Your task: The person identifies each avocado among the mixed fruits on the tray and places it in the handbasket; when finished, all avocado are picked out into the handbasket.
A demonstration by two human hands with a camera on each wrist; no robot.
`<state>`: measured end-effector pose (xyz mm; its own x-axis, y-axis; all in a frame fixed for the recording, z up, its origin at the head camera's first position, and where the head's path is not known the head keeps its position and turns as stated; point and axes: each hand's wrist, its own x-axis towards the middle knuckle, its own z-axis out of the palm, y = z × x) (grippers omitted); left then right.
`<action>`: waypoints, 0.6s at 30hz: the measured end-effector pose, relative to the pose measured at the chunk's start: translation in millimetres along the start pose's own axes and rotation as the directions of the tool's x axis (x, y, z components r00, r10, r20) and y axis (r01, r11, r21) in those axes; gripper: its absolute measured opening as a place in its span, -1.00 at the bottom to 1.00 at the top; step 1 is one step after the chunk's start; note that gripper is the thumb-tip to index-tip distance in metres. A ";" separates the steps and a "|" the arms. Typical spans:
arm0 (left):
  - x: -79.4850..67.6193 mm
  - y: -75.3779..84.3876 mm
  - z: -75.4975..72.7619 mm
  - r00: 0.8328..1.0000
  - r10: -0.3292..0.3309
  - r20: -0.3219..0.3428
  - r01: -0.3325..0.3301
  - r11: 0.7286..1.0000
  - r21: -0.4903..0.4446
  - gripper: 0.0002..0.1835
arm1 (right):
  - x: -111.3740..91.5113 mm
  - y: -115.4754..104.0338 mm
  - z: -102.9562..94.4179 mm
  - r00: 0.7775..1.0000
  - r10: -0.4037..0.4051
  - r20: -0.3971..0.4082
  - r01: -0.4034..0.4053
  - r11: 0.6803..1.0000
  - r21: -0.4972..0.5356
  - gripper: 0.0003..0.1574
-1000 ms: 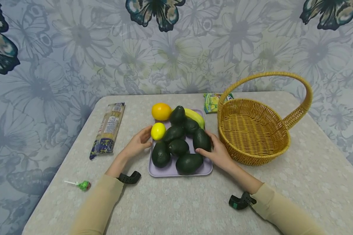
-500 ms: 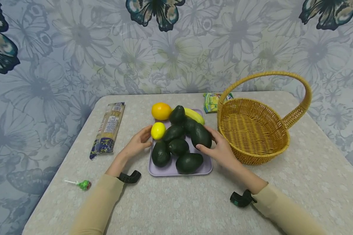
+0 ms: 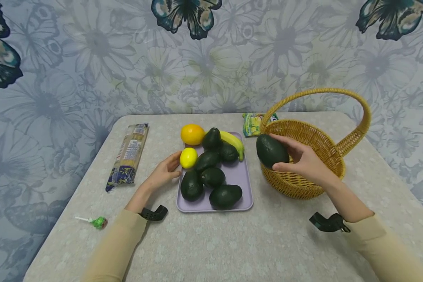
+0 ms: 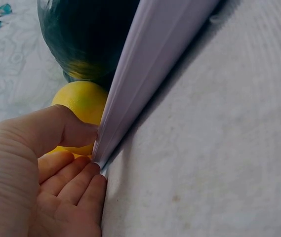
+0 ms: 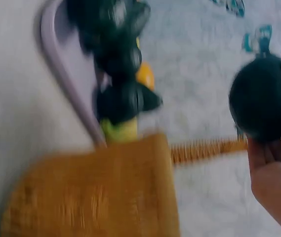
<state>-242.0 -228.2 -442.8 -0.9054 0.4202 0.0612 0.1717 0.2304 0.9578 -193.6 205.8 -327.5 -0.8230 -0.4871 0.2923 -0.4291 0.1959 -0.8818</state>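
My right hand (image 3: 304,160) grips a dark green avocado (image 3: 270,151) over the left side of the wicker basket (image 3: 333,168), the thumb on the near side and the fingers behind it. In the right wrist view the same avocado (image 5: 263,98) hangs in the air, above the basket's rim. On the lilac tray (image 3: 244,176) lie several avocados (image 3: 226,196), a yellow lemon (image 3: 188,158) and bananas (image 3: 234,141). My left hand (image 3: 162,171) rests at the tray's left edge beside the lemon. Its thumb and fingertips touch the tray's wall (image 4: 130,84) in the left wrist view.
An orange fruit (image 3: 192,134) sits at the tray's far left corner. A long clear packet (image 3: 127,156) lies at the left, with a green-wrapped lollipop (image 3: 98,222) nearer. Behind the basket lies a green-yellow packet (image 3: 252,124). The basket's tall handle (image 3: 320,91) arches over it.
My right hand has lifted the avocado from the tray's right side and carried it right, over the basket's edge. The banana shows more fully. My left hand has stayed at the tray.
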 end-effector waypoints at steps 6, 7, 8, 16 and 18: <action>-1.0 -1.9 -2.4 1.000 -0.014 0.003 0.014 1.000 -0.006 -0.22 | -15.8 21.5 -41.4 0.989 0.108 0.102 -0.084 0.974 -0.211 -0.09; -1.1 -1.5 -2.6 1.000 -0.014 0.003 0.014 1.000 -0.005 -0.22 | -18.2 26.4 -46.6 0.983 0.139 0.120 -0.108 0.966 -0.236 -0.10; -1.2 -1.0 -2.8 1.000 -0.007 0.005 0.007 1.000 -0.004 -0.22 | -20.3 31.3 -51.0 0.975 0.169 0.141 -0.128 0.957 -0.260 -0.10; -0.6 1.1 -1.6 1.000 0.007 0.009 -0.007 1.000 -0.006 -0.21 | -28.0 56.2 -65.8 0.899 0.313 0.307 -0.204 0.919 -0.338 -0.12; -0.8 1.6 -0.7 1.000 -0.001 0.007 0.001 1.000 -0.016 -0.21 | -27.0 59.0 -66.4 0.885 0.326 0.333 -0.208 0.916 -0.344 -0.14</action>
<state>-241.3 -228.8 -441.1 -0.9027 0.4262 0.0586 0.1648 0.2168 0.9622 -221.4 287.1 -362.8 -0.7440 -0.6505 -0.1526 -0.3493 0.5734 -0.7411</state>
